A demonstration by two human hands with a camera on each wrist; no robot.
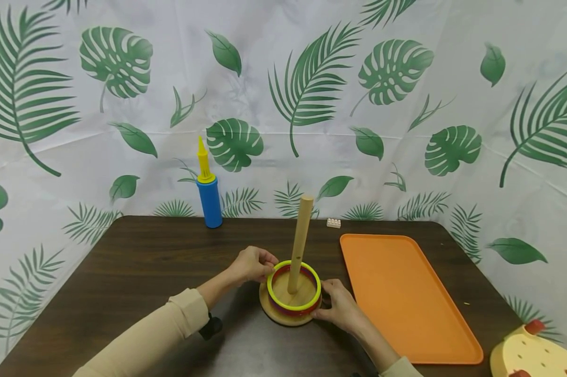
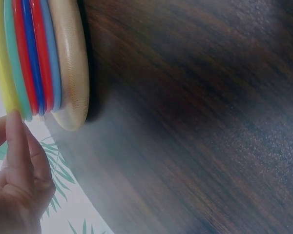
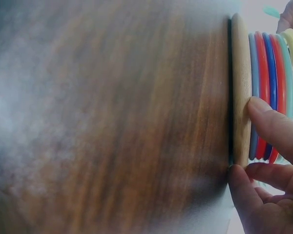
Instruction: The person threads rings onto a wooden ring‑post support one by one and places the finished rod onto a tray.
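A wooden post (image 1: 300, 238) stands upright on a round wooden base (image 1: 273, 312). Stacked around the post's foot are several rings; the yellow ring (image 2: 2, 63) is on top. Under it come a teal ring (image 2: 13, 63), a red ring (image 2: 24, 63), a dark blue ring (image 2: 35, 63), a second red ring (image 2: 43, 63) and a light blue ring (image 2: 52, 63) against the base. My left hand (image 1: 253, 265) pinches the far left edge of the yellow ring. At the right side, my right hand (image 1: 342, 305) holds the lower rings between thumb and fingers, with one fingertip at the base's edge.
An orange tray (image 1: 406, 298) lies right of the base. A blue and yellow hand pump (image 1: 211, 201) stands at the table's back edge, and a small white toy brick (image 1: 333, 223) sits there too. A yellow toy with holes (image 1: 537, 356) is at the lower right.
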